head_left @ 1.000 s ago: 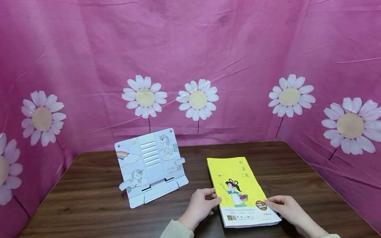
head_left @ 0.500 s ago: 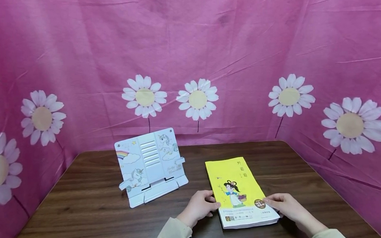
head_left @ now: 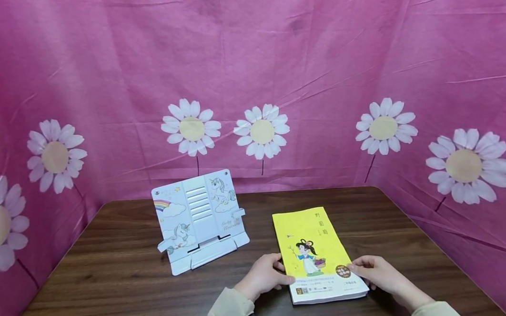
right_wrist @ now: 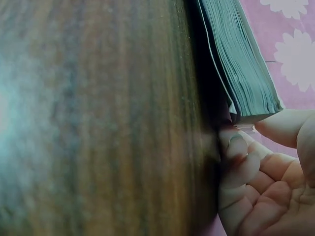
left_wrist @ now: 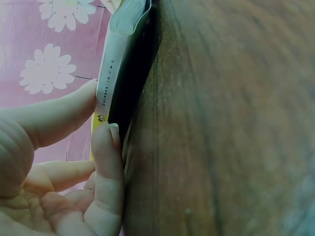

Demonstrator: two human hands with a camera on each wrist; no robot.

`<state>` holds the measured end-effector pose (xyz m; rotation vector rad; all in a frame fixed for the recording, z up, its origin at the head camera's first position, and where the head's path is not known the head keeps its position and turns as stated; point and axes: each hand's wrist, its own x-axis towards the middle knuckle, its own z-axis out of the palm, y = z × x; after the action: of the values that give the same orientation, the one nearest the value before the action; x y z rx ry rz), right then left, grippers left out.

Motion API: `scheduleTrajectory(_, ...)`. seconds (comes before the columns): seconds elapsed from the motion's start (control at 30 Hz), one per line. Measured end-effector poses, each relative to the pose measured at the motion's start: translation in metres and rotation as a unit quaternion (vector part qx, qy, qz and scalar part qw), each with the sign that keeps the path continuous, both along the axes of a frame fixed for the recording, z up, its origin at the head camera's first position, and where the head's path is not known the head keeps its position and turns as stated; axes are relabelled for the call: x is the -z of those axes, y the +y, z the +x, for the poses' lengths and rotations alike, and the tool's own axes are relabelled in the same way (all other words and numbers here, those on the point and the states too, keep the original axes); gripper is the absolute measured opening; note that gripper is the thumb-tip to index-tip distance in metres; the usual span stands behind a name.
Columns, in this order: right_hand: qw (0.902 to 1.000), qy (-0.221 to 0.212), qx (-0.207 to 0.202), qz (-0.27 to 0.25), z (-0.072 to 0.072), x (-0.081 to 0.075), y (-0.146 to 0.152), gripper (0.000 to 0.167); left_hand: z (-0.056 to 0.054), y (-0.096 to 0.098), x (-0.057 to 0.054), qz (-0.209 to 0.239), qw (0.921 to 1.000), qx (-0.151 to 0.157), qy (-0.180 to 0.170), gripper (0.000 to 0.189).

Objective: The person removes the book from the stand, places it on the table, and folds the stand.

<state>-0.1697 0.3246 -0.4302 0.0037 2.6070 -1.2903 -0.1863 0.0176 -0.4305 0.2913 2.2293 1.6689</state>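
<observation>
A yellow paperback book (head_left: 297,234) with a drawn figure carrying a basket on its cover lies face up at the right of the table. My left hand (head_left: 264,275) holds its spine side, thumb near the cover's edge. In the left wrist view the fingertips meet the spine (left_wrist: 108,78), and a dark gap shows under the book. At the lower right corner my right hand (head_left: 377,272) pinches the book, thumb on the cover. The right wrist view shows the page edges (right_wrist: 241,59) and curled fingers below the corner.
A white book stand (head_left: 202,218) with unicorn prints stands tilted back, left of the book. Both rest on a dark wooden table (head_left: 126,279). A pink curtain (head_left: 317,78) with daisies surrounds the table's back and sides.
The book has shifted slightly left and toward the person, both hands moving with it. The left thumb sits a little lower along the book's edge. The stand has stayed put.
</observation>
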Motion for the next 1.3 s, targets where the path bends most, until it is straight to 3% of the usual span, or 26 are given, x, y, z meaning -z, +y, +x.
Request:
scheduleTrajectory(0.33,0.9999,-0.008,0.015,-0.002,0.002,-0.003,-0.002,0.045,0.001,-0.001,-0.001,-0.004,0.9999,0.005,-0.008,0.038)
scheduleTrajectory(0.5,0.9995,-0.015,0.022,-0.017,0.004,-0.007,-0.003,0.049,0.001,-0.004,-0.005,0.004,0.9996,0.007,-0.029,0.053)
scheduleTrajectory(0.63,0.9988,-0.018,0.035,-0.030,0.005,-0.010,-0.003,0.049,0.001,-0.007,-0.010,-0.018,0.9990,0.016,-0.037,0.065)
scheduleTrajectory(0.8,0.9979,-0.008,0.060,-0.021,0.002,-0.020,-0.006,0.042,0.004,-0.009,-0.014,-0.029,0.9990,0.025,-0.022,0.056)
scheduleTrajectory(1.1,0.9996,0.012,0.023,-0.015,-0.006,-0.022,-0.011,0.045,0.005,-0.007,-0.015,-0.035,0.9987,0.032,-0.019,0.042)
scheduleTrajectory(1.3,0.9996,0.020,0.019,-0.012,-0.008,-0.018,-0.012,0.047,0.006,-0.007,-0.015,-0.032,0.9988,0.036,-0.011,0.041)
